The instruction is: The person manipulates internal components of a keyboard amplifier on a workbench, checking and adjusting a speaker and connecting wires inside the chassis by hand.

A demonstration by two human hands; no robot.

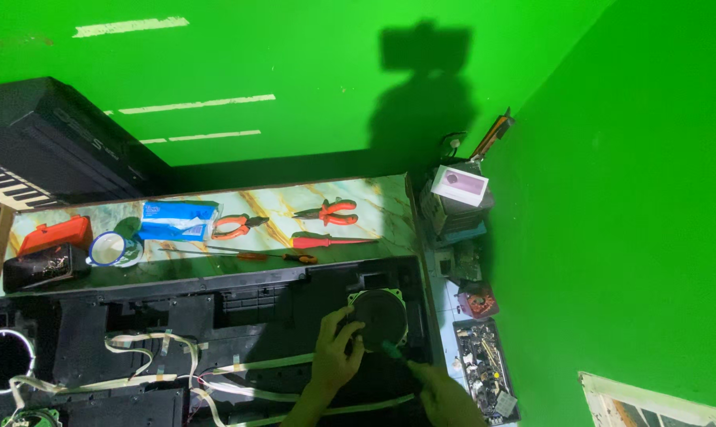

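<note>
Speaker (379, 316), round and black, is gripped at its near-left rim by the left hand (336, 356); the right hand (445, 393) is closed on a green-handled screwdriver (392, 350), angled up-left toward it.

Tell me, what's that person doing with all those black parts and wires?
A person leans over an opened black keyboard casing on a bench. The left hand grips the round black speaker set in it. The right hand holds a green-handled screwdriver against the speaker's edge. White ribbon cables trail across the casing. Orange pliers and a red screwdriver lie behind.
</note>
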